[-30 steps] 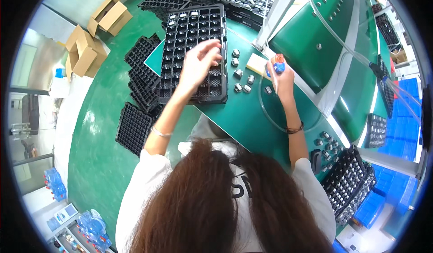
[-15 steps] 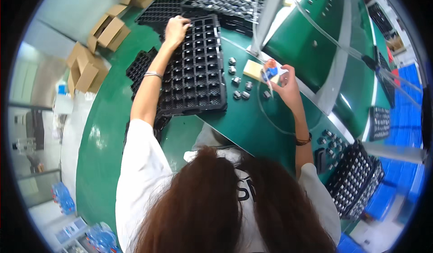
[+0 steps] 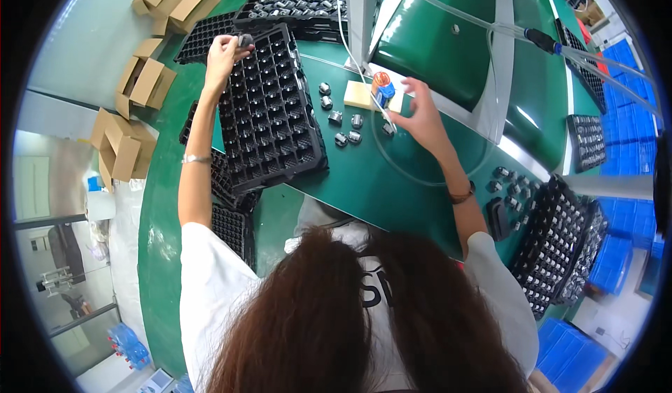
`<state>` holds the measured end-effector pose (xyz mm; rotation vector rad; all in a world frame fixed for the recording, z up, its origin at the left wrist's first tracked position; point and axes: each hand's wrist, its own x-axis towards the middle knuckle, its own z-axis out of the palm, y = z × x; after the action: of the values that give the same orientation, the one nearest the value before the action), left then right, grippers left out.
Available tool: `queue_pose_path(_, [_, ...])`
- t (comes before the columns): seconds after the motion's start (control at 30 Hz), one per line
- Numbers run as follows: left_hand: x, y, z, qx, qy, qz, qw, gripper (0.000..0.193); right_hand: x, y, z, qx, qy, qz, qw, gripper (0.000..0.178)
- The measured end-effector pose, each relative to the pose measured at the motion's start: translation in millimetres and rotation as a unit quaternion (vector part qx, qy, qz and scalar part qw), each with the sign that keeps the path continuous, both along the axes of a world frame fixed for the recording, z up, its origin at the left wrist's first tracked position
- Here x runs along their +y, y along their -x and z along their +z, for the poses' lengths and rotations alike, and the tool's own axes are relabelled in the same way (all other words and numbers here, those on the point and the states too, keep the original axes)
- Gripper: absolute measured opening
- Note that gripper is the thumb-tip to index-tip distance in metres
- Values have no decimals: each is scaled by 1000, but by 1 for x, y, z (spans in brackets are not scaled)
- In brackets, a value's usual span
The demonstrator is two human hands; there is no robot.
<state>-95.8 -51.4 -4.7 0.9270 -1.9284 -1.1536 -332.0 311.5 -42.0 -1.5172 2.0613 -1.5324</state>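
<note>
My left hand (image 3: 222,62) is closed in a pinch on a small dark block-like part (image 3: 245,40), over the far left corner of a black compartment tray (image 3: 276,130). Many of that tray's pockets show small bright spots. My right hand (image 3: 424,121) is open, thumb and fingers apart, just right of an orange-and-blue bottle (image 3: 383,87). The bottle stands on a pale yellow sponge-like block (image 3: 358,94). Small metal cylindrical parts (image 3: 335,117) lie loose between the tray and my right hand, one of them close to my thumb.
A stacked tray full of metal parts (image 3: 297,1) stands at the back. A grey post (image 3: 360,18) and a clear hose (image 3: 483,158) rise by the conveyor (image 3: 434,57). More filled trays (image 3: 549,253) stand at right. Cardboard boxes (image 3: 126,137) sit at the left.
My left hand has moved to the tray's far left corner, with a dark part now showing in its fingers. My right hand has opened and drawn slightly away from the bottle. The view has shifted.
</note>
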Motion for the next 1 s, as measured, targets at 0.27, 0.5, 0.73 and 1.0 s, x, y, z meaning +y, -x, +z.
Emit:
queue_pose_path(0.27, [165,-22,40,114,-343,-139,922,41,-31,-9,-11,34,0,-14,999,38])
queue_pose_path(0.5, [251,-32,29,185,-463,-138,856,39,-36,-11,-17,21,-3,-33,999,32])
queue_pose_path(0.73, [296,-15,8,243,-547,-159,785,44,-38,-12,-15,14,12,-22,1000,31])
queue_pose_path(1.0, [313,-4,-4,237,-573,-158,769,38,-40,-11,-16,30,-13,-12,999,31])
